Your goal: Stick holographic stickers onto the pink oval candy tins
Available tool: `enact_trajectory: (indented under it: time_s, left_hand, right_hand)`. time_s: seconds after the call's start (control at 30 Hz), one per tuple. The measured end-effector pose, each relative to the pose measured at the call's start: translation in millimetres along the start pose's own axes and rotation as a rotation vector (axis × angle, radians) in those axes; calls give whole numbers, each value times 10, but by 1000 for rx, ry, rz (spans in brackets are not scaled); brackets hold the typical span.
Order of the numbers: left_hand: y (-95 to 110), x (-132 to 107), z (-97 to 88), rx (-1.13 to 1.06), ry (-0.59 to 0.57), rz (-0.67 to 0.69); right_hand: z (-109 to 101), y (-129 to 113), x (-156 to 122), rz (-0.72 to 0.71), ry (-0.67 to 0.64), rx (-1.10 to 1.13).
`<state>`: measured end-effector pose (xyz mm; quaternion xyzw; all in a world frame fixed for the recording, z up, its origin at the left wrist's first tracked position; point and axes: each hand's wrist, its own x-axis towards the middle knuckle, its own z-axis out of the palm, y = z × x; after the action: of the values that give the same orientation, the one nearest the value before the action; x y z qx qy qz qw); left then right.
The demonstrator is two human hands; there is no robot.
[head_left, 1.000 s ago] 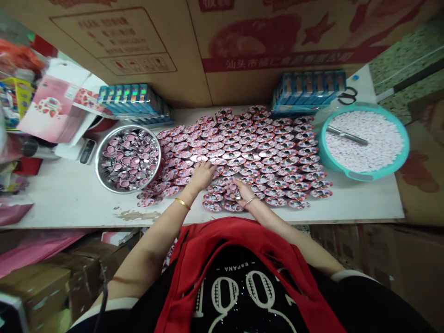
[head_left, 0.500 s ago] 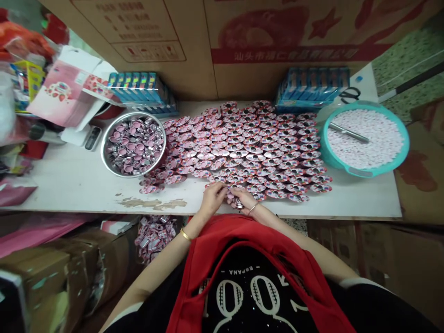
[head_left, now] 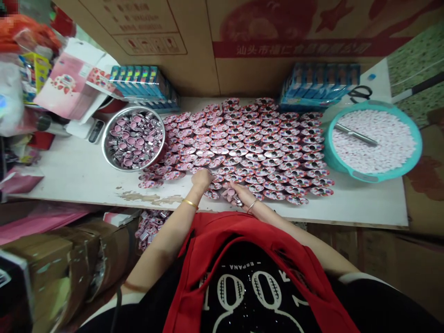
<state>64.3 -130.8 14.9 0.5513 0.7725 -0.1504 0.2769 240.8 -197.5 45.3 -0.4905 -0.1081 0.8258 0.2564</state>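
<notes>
My left hand point(head_left: 201, 178) is closed and pressed down at the near left part of a dense array of small oval, red-and-pink printed packs point(head_left: 256, 157). Its fingers face away, so whatever they hold is hidden. Palm up, my right hand point(head_left: 244, 196) is curled around several small silvery caps with pink insides point(head_left: 230, 192), at the near edge of the array. Many packs toward the left carry pink round pieces, while those to the right show dark round openings. A metal bowl point(head_left: 110, 159) full of similar pink-and-silver caps stands to the left.
A turquoise basin point(head_left: 369, 176) at right holds small white pieces and a metal scoop point(head_left: 356, 134). Blue wrapped boxes point(head_left: 138, 85) and another such stack point(head_left: 319, 88) stand before a large carton point(head_left: 215, 55). Scissors point(head_left: 360, 94) lie behind the basin; the table's front edge is close.
My left hand has moved from beside my right hand leftward and away, onto the packs. My right hand stays nearly in place with the caps. The view has shifted slightly.
</notes>
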Motion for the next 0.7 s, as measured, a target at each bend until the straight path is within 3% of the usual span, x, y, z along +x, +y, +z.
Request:
enact_trajectory:
  time_s: [0.1,0.2,0.33,0.4,0.47,0.53,0.63,0.7]
  left_hand:
    - [8,-33,-58,4,15,19]
    - [27,-213,-68,-36,44,96]
    - [30,-670,114,-338,17,492]
    - [13,-873,251,-453,63,591]
    - [-25,-971,357,-489,141,504]
    - [-90,-943,401,-498,181,324]
    - [-202,-743,371,-388,172,42]
    - [-241,-593,330,-299,151,-45]
  right_hand:
    - [7,-27,1,16,-24,16]
    - [12,-43,5,8,-27,46]
    - [18,17,-4,-29,-41,48]
    - [18,86,-16,-24,-49,18]
    - [1,169,-38,11,-60,-8]
    - [-48,248,-81,56,-76,-2]
    - [-178,352,-189,78,-85,34]
    - [-270,424,-277,75,-105,2]
